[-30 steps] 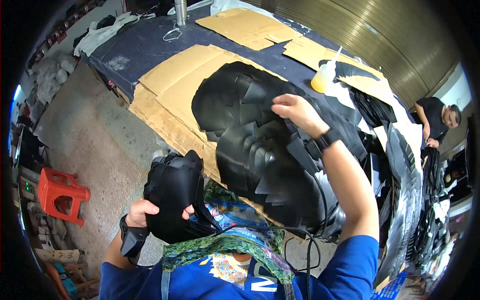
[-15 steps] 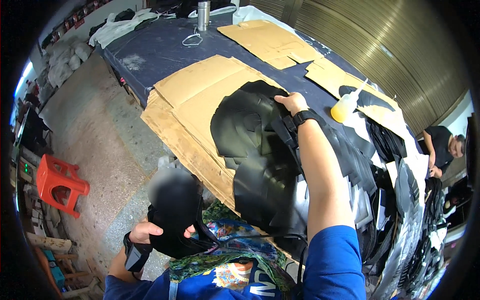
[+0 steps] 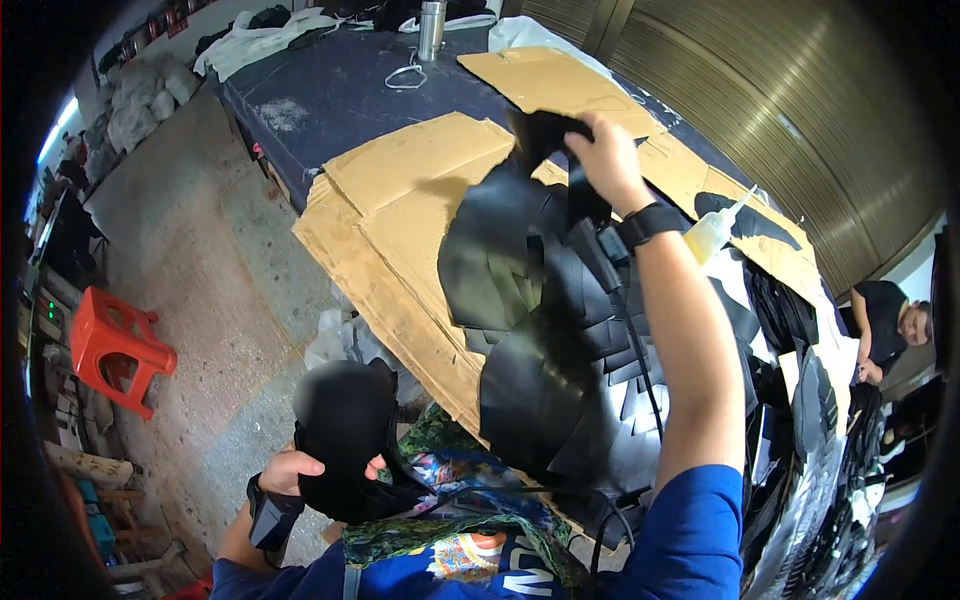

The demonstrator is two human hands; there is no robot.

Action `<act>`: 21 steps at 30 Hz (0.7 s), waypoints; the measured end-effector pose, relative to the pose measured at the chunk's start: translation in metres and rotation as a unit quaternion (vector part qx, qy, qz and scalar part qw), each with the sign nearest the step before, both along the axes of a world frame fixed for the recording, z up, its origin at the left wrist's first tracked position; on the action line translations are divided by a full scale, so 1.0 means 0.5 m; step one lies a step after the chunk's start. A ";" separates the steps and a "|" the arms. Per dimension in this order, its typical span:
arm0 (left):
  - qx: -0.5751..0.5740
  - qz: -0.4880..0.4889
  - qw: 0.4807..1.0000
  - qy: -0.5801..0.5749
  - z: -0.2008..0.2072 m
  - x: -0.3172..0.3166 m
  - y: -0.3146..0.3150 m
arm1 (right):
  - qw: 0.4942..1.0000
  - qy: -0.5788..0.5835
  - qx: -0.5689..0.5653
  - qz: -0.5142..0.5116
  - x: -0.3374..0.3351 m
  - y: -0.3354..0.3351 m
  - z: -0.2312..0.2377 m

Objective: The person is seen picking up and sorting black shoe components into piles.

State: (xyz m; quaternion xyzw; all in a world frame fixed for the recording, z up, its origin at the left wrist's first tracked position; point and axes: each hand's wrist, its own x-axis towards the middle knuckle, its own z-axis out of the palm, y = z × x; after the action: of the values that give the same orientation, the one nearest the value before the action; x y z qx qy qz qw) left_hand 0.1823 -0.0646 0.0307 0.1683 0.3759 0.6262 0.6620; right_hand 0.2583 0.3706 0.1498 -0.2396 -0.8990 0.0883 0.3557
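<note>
My left hand (image 3: 291, 471) is closed around a stack of black, leather-like cut pieces (image 3: 345, 430), held low beside the table's near edge. Its thumb lies across the front and a fingertip shows at the other side. Above the table, my right hand (image 3: 608, 168) pinches the edge of another black cut piece (image 3: 543, 137), which bends as it hangs and is partly blurred. Below that hand, overlapping black cut pieces (image 3: 520, 390) spread over brown cardboard (image 3: 375, 250). A black cable (image 3: 640, 350) runs down from a device at my right wrist.
A bottle with yellow liquid (image 3: 708, 237) and a thin spout stands right of my right forearm. At the back of the dark table (image 3: 330, 95) is a metal flask (image 3: 431, 32). A red stool (image 3: 120, 350) stands on the floor at left. Another person (image 3: 880, 325) is at far right.
My right hand has moved up and slightly right, lifting a black piece off the pile. My left hand still grips its stack almost in place. The view has shifted a little.
</note>
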 end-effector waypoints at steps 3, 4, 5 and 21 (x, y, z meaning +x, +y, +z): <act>-0.001 -0.002 1.000 0.002 -0.002 -0.001 0.001 | 0.998 0.051 -0.012 0.044 0.008 -0.043 0.077; -0.002 0.000 1.000 -0.001 -0.003 -0.001 0.000 | 0.997 0.053 -0.023 0.050 0.008 -0.067 0.101; -0.006 0.007 1.000 -0.001 -0.001 0.001 -0.003 | 0.996 0.062 -0.028 0.060 0.008 -0.084 0.126; 0.082 -0.030 0.993 -0.073 -0.052 -0.016 -0.023 | 0.818 0.083 -0.521 0.232 0.026 -0.124 0.136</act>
State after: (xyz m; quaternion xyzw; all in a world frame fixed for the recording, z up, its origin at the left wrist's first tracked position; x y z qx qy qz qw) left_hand 0.1745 -0.0762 0.0046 0.1869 0.2684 0.6454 0.6903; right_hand 0.2713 0.3087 0.2180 -0.1653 -0.7149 0.6426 0.2207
